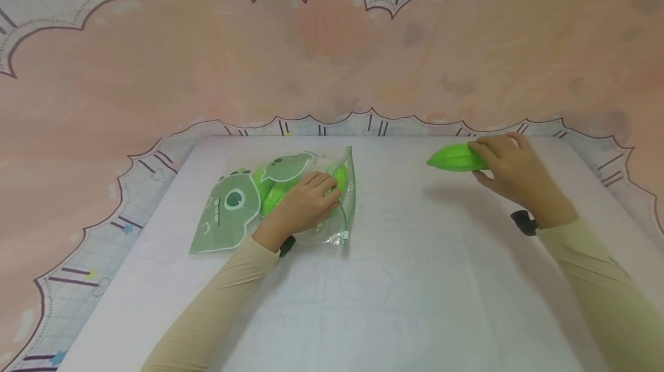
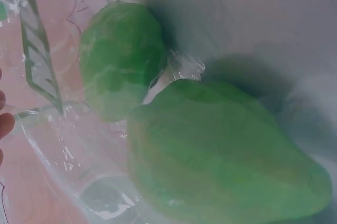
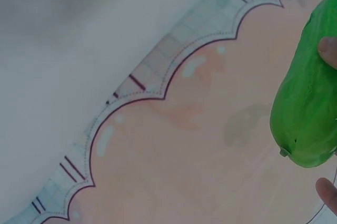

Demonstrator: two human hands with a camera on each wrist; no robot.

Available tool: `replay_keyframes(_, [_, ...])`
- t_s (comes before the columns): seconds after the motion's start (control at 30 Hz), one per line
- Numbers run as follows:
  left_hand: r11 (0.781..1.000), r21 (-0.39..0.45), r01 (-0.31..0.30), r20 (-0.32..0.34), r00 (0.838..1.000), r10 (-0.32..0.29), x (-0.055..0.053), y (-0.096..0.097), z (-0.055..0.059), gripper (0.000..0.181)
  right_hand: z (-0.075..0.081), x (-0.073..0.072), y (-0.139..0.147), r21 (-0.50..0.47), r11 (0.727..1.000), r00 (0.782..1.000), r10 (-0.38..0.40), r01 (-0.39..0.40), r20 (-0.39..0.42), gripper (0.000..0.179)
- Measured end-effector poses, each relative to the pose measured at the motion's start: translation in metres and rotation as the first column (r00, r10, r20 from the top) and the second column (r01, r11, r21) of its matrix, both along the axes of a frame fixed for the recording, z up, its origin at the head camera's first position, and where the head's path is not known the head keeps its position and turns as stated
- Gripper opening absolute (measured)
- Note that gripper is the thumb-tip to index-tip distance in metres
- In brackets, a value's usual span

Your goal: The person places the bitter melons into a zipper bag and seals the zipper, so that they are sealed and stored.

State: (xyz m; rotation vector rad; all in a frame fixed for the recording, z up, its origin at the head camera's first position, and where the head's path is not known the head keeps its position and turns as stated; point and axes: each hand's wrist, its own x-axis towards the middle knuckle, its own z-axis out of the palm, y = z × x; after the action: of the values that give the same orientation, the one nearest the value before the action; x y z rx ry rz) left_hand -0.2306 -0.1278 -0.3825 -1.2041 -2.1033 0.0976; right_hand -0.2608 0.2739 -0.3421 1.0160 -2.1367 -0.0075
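Note:
My right hand [image 1: 510, 167] grips a smooth, lightly ribbed green papaya [image 1: 456, 158] by one end, lifted above the white table with its pointed end to the left. In the right wrist view the papaya [image 3: 308, 92] shows upright at the right edge, a fingertip lying on it. A clear zip bag [image 1: 228, 216] printed with green dinosaurs lies at the left. My left hand [image 1: 306, 202] pinches the lip of its open end. Inside the bag, the left wrist view shows a rounded, bumpy green fruit [image 2: 121, 58] and a larger pear-shaped green one [image 2: 216, 150].
The white table [image 1: 404, 291] runs under both arms. A pink cloth [image 1: 332, 55] with scalloped, striped edging rises behind it and along its sides. A small white zip slider [image 1: 345, 236] sits at the bag's near right corner.

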Motion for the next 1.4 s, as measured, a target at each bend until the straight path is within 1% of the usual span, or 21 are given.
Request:
replay_keyframes(0.2, [1.000, 0.004, 0.004, 0.001, 1.000, -0.004, 0.000, 0.000, 0.000, 0.017, -0.002, -0.003, -0.013, -0.005, 0.999, 0.999, 0.045, -0.045, -0.004, 0.054])
replay_keyframes(0.53, [1.000, 0.007, 0.005, -0.001, 1.000, -0.005, -0.002, -0.001, -0.002, 0.016, -0.005, -0.008, -0.038, 0.023, 0.994, 0.995, 0.103, -0.103, 0.000, 0.053])
replay_keyframes(0.73, [1.000, 0.012, 0.005, -0.004, 1.000, -0.005, -0.002, -0.001, -0.001, 0.018, -0.007, -0.010, -0.051, 0.027, 0.993, 0.993, 0.115, -0.115, 0.012, 0.051])
replay_keyframes(1.1, [1.000, 0.024, 0.008, -0.015, 1.000, -0.008, -0.003, 0.000, -0.003, 0.019, -0.010, -0.011, -0.075, 0.069, 0.989, 0.988, 0.122, -0.129, 0.096, 0.052])
replay_keyframes(1.4, [1.000, 0.017, 0.007, -0.011, 1.000, -0.007, -0.002, 0.000, 0.000, 0.017, -0.016, -0.013, -0.093, 0.093, 0.983, 0.984, 0.149, -0.158, 0.093, 0.051])
